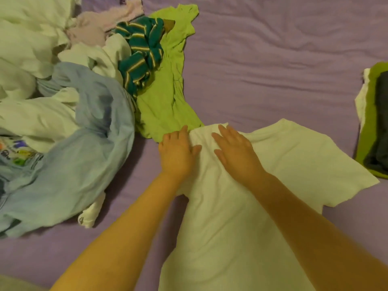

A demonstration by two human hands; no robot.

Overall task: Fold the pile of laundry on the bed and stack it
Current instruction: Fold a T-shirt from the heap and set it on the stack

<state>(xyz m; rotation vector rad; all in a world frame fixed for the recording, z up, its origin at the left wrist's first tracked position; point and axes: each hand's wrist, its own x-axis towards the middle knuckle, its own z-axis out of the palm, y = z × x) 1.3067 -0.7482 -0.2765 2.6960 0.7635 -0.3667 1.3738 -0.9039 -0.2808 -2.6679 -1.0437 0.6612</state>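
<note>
A white T-shirt (241,217) lies spread flat on the purple bed sheet (273,59), collar end away from me, its right sleeve stretched out to the right. My left hand (177,152) presses flat on the shirt's left shoulder with straight fingers. My right hand (236,150) lies flat just beside it, near the collar, fingers spread. The unfolded laundry pile (52,91) covers the left side of the bed: a light blue garment (84,154), white pieces, a teal striped item (142,57) and a lime green shirt (165,91).
A stack of folded clothes (375,122) sits at the right edge, with green, dark and white layers. A small white sock (90,215) pokes out from under the blue garment. Bare sheet runs between the green shirt and the folded stack.
</note>
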